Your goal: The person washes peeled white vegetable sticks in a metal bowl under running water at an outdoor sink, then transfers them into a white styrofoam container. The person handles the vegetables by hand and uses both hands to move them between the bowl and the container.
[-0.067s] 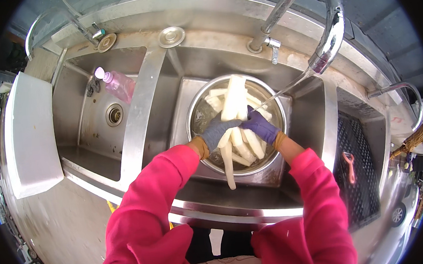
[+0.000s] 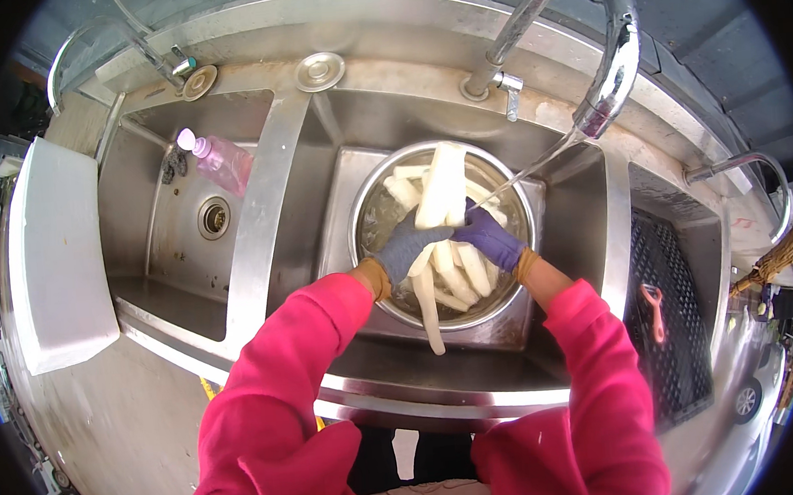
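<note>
1. While they are held in both hands over the metal bowl (image 2: 355, 215) in the sink (image 2: 588, 225), the pale root pieces (image 2: 444, 184) form a loose bundle near the bowl's centre. More pieces lie in the water beneath.

2. Handling, as judged: each piece is light to moderate in weight, firm and probably slippery when wet. Thick pieces appear stiff; the slim piece (image 2: 426, 305), extending toward 6 o'clock past the bowl's near rim, is more liable to snap if levered by its end.

3. Recommended hold: round the middle of the bundle, both sides supported, with even pressure. The protruding end at 12 o'clock makes a poor grip point.

4. Left hand (image 2: 407, 245), grey-gloved, at 9 o'clock of the bundle: fingers well curled, wrapped across the pieces, nearly closed on them.

5. Right hand (image 2: 488, 236), purple-gloved, at 3 o'clock: fingers bent inward, closed against the bundle beside the left fingertips. Which fingers pass underneath cannot be told.

6. Water supply: the faucet (image 2: 618, 66) at 2 o'clock sends a thin stream (image 2: 547, 159) down to the bundle, beside the right hand.
</note>
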{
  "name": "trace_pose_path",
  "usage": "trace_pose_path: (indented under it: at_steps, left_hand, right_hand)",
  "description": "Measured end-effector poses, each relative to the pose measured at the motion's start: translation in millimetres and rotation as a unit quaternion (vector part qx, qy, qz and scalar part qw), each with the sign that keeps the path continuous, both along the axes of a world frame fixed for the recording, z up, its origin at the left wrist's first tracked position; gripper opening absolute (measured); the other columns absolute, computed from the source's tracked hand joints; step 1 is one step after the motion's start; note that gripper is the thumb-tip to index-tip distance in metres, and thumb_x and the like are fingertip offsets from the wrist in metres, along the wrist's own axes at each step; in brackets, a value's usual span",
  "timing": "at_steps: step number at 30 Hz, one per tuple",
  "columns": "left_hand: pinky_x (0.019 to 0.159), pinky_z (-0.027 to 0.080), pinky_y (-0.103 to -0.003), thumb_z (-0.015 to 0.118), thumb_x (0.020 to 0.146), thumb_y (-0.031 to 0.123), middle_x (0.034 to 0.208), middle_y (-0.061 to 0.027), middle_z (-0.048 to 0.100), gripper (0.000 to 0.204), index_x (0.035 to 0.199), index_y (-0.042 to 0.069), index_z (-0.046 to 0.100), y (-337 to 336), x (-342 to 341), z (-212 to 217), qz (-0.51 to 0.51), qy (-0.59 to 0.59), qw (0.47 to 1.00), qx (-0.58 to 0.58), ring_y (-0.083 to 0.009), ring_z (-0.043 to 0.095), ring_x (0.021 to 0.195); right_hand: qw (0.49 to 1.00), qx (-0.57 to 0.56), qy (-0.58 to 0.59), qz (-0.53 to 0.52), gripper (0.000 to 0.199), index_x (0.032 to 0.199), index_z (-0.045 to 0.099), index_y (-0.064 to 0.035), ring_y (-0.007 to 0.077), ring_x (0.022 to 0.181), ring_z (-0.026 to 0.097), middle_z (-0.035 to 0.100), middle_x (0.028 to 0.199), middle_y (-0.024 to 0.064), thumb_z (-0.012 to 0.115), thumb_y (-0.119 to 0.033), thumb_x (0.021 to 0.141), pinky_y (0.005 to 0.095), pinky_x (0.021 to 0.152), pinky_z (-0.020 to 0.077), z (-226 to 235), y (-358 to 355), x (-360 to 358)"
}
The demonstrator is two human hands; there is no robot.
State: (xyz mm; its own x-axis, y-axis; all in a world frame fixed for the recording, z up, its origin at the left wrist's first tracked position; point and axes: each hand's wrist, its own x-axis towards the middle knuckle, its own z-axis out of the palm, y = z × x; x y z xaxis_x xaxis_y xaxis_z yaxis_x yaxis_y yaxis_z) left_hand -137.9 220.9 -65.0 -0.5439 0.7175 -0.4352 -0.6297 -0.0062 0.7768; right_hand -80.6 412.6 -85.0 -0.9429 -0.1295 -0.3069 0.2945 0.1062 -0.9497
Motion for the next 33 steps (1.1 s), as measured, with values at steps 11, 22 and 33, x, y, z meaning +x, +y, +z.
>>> trace_pose_path:
  at_steps: [11, 22, 33]
  left_hand:
    - [0.102, 0.044, -0.034, 0.081, 0.080, 0.022, 0.132, -0.0135, 0.054, 0.087, 0.148, 0.004, 0.030, 40, 28, 49, 0.018, 0.281, 0.959, -0.011, -0.0226, 0.051, 0.124]
    - [0.096, 0.047, -0.034, 0.079, 0.082, 0.036, 0.124, -0.0138, 0.061, 0.075, 0.139, 0.003, 0.044, 66, 18, 87, 0.026, 0.342, 0.939, -0.001, -0.0222, 0.057, 0.116]
    - [0.095, 0.046, -0.031, 0.072, 0.089, 0.032, 0.121, -0.0097, 0.061, 0.059, 0.133, 0.000, 0.049, 67, 6, 121, 0.019, 0.197, 0.977, 0.082, -0.0157, 0.056, 0.110]
  right_hand:
    - [0.981, -0.044, 0.101, -0.158, 0.066, 0.142, 0.043, -0.0044, 0.0170, 0.126, 0.050, 0.054, 0.135, 0.0065, 0.073, -0.005, 0.084, 0.0333, 0.106, 0.0415, 74, -2, 44]
    - [0.970, -0.100, 0.122, -0.186, 0.066, 0.143, 0.041, -0.0037, 0.0173, 0.125, 0.050, 0.053, 0.137, 0.0055, 0.072, -0.004, 0.086, 0.0329, 0.106, 0.0415, 102, 16, 50]
    - [0.968, -0.114, 0.108, -0.194, 0.056, 0.138, 0.046, -0.0038, 0.0141, 0.116, 0.054, 0.057, 0.128, 0.0054, 0.071, -0.008, 0.089, 0.0301, 0.100, 0.0458, 139, 9, 39]
